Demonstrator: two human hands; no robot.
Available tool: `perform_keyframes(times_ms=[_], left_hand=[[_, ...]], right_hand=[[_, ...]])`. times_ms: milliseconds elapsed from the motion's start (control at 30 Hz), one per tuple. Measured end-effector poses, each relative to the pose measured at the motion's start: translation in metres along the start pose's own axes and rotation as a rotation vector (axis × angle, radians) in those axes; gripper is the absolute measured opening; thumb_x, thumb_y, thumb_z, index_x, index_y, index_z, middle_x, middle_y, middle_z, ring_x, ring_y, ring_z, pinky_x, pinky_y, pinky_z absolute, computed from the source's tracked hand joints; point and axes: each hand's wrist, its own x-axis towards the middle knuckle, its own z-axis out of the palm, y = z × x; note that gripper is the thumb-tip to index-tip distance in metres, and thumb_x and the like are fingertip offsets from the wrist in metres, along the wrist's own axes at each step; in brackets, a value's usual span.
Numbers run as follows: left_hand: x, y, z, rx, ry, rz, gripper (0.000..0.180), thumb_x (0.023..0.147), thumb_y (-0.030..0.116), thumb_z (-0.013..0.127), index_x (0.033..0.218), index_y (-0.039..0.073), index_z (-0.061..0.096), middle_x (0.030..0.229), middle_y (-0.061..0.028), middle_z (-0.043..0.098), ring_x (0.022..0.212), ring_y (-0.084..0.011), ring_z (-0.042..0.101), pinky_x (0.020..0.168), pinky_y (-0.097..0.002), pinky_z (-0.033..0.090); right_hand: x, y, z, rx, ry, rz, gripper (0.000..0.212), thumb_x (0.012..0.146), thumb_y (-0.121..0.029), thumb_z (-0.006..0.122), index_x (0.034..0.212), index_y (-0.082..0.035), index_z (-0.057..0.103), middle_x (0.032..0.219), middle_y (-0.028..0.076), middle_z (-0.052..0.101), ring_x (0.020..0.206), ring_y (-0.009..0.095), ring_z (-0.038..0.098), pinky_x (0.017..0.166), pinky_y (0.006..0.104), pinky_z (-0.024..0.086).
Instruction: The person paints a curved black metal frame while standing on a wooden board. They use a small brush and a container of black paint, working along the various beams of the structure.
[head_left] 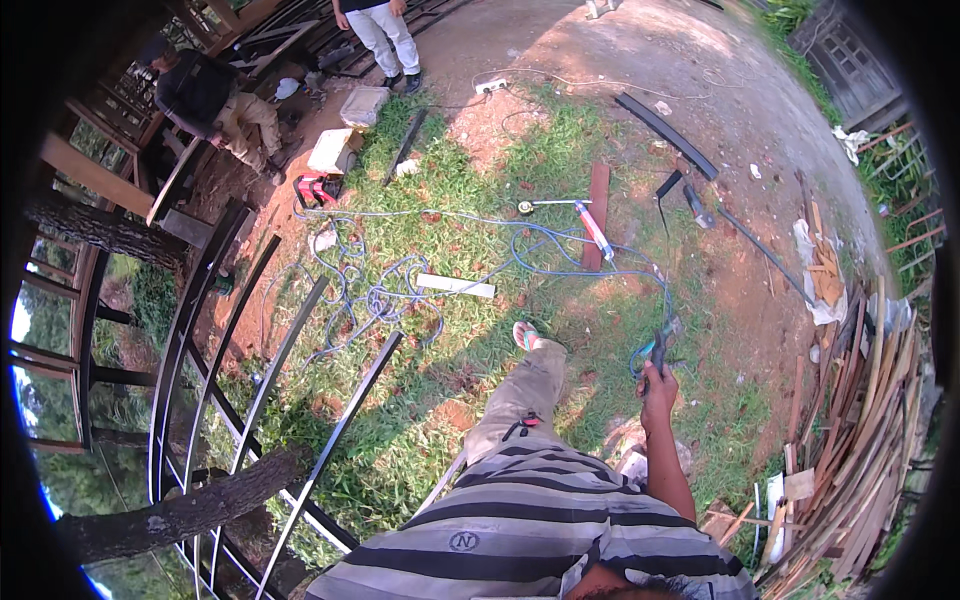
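My right hand (657, 392) is closed around a dark handheld tool (659, 350), held out over the grass to my right. A blue cable (668, 292) lies along the ground and runs up to that tool. The tool's exact kind is too small to make out. Of my left hand nothing shows. Ahead of the tool lie a white, red and blue tube-shaped package (594, 228) and a reddish-brown flat bar (598, 190). A round tape measure (525, 207) with its tape drawn out points toward the package.
Loops of blue cable (380, 295) spread from a red machine (318, 190). A pale flat strip (455, 286) lies on the grass. Long dark metal bars (345, 425) stretch at left; a wood pile (850, 420) is at right. One person (205, 95) sits at far left; another (382, 35) stands.
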Motion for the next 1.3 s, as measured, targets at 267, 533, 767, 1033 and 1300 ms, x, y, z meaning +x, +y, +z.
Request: perform_keyframes(times_ms=[267,533,767,1033,1300], left_hand=[[-0.122,0.46,0.022,-0.024,0.095,0.872,0.052,0.105,0.037,0.058,0.148,0.009,0.052,0.138,-0.0208,0.064,0.126,-0.0375,0.063,0.108,-0.0439,0.049],[-0.201,0.579,-0.021,-0.228,-0.081,1.001,0.05,0.104,0.038,0.059,0.145,0.01,0.054,0.132,-0.0191,0.068,0.123,-0.0322,0.065,0.103,-0.0425,0.051],[-0.056,0.557,-0.057,-0.5,0.266,0.532,0.047,0.101,0.045,0.061,0.13,0.009,0.065,0.112,-0.0223,0.074,0.104,-0.0353,0.071,0.091,-0.0453,0.054],[0.096,0.691,-0.175,-0.569,0.429,0.313,0.046,0.099,0.041,0.062,0.132,0.009,0.066,0.12,-0.0199,0.073,0.112,-0.0331,0.07,0.097,-0.0437,0.053],[0.162,0.617,-0.237,-1.227,0.92,-0.182,0.035,0.1,0.03,0.064,0.116,0.0,0.07,0.083,-0.0086,0.07,0.07,-0.0179,0.067,0.064,-0.0342,0.054]], right_hand=[[0.219,-0.042,0.072,-0.507,-0.221,0.261,0.006,0.084,-0.011,0.058,0.086,-0.009,0.052,0.061,0.003,0.05,0.045,0.015,0.051,0.039,0.0335,0.039],[0.433,-0.03,0.149,-0.942,-0.421,-0.358,0.024,0.091,-0.026,0.066,0.084,-0.004,0.062,0.055,0.004,0.049,0.039,0.017,0.048,0.036,0.0384,0.036],[0.447,-0.029,0.409,-1.315,-0.74,-0.265,0.024,0.092,-0.026,0.066,0.084,-0.004,0.061,0.054,0.004,0.049,0.038,0.016,0.048,0.036,0.0374,0.035],[0.507,-0.054,0.764,-1.359,-1.076,-0.379,0.025,0.094,-0.026,0.066,0.083,-0.004,0.06,0.054,0.004,0.048,0.037,0.016,0.047,0.035,0.0363,0.035],[0.539,-0.071,1.036,-1.177,-1.311,-0.599,0.027,0.095,-0.026,0.066,0.082,-0.003,0.059,0.053,0.004,0.047,0.036,0.016,0.047,0.035,0.0351,0.034]])
